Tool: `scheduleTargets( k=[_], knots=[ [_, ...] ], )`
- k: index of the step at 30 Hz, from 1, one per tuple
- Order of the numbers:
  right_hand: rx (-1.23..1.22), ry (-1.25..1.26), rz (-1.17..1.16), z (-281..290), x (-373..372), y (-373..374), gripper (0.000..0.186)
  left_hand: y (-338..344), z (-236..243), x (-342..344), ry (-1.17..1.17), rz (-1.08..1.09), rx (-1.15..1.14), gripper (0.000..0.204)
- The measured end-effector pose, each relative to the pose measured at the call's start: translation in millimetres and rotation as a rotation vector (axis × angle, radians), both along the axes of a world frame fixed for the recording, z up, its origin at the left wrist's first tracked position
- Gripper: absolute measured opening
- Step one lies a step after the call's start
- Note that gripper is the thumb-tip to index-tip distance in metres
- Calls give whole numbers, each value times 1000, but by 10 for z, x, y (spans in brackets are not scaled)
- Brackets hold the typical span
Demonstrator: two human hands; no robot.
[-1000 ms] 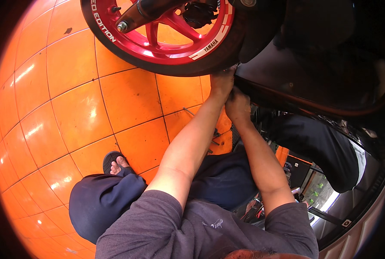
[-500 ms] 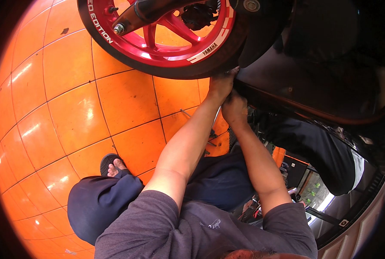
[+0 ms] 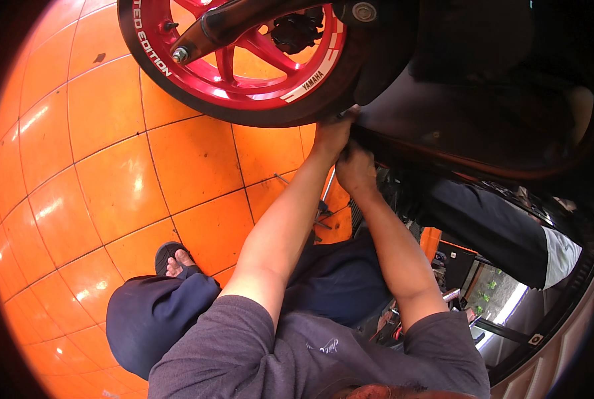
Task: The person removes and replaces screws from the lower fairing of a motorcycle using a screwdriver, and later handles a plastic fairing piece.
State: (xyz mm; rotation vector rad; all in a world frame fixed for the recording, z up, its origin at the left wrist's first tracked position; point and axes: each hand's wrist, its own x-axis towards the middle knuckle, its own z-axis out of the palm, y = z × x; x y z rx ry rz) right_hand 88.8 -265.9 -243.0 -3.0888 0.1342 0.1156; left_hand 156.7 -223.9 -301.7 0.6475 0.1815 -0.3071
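My left hand (image 3: 333, 136) reaches to the underside of the dark motorcycle bodywork (image 3: 430, 123), just below a black tyre on a red spoked wheel (image 3: 257, 93); its fingers are bent, and what they hold is hidden. Just right of it and lower, my right hand (image 3: 358, 169) is closed on a straight silver tool handle (image 3: 327, 186), which slants down behind my left forearm. A few dark and silver tools (image 3: 322, 213) lie on the orange tiles nearby, partly hidden by that forearm.
Orange floor tiles (image 3: 90, 193) fill the left. My sandalled foot (image 3: 177, 259) and bent knee rest there. At the right are black cloth with a light grey end (image 3: 483, 219), a cluttered orange-and-black cabinet (image 3: 436, 246) and a dark frame (image 3: 510, 332).
Both hands have shifted slightly left, and more of the silver handle shows. The wheel and bodywork appear a little farther left in the view.
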Motion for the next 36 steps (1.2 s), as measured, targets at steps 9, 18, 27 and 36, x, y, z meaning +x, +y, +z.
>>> scheduleTargets(
  k=[9,18,27,36],
  knots=[
    [51,9,-54,18,-22,-6,15,-63,14,13,118,39,-9,30],
    [83,-51,11,-51,-32,-50,12,-113,-122,71,-25,35,58,38],
    [95,32,-51,65,47,85,21,-9,-20,60,20,-51,-40,36],
    [146,19,-91,59,18,46,24,-60,-139,73,349,-213,-449,35]
  ],
)
